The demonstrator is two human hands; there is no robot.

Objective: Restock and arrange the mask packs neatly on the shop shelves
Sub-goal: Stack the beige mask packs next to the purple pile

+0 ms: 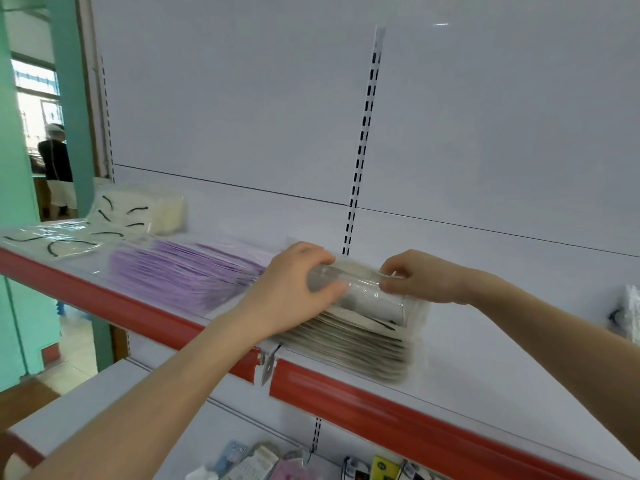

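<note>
Both hands, left hand (294,285) and right hand (415,277), pinch the grey mask pack (360,327); slippery, floppy film, best gripped at its ends.

The stack (363,337) lies on the shelf (381,407) under both hands. The left hand (294,289) grips its top and the right hand (419,278) pinches it. Just left of the left hand lies a second stack (180,275). Farther left are flat packs (52,240), with a bundle (138,209) behind them. A rail (363,133) stands behind the hands. Another pack (627,313) sits well right of the right hand.
</note>
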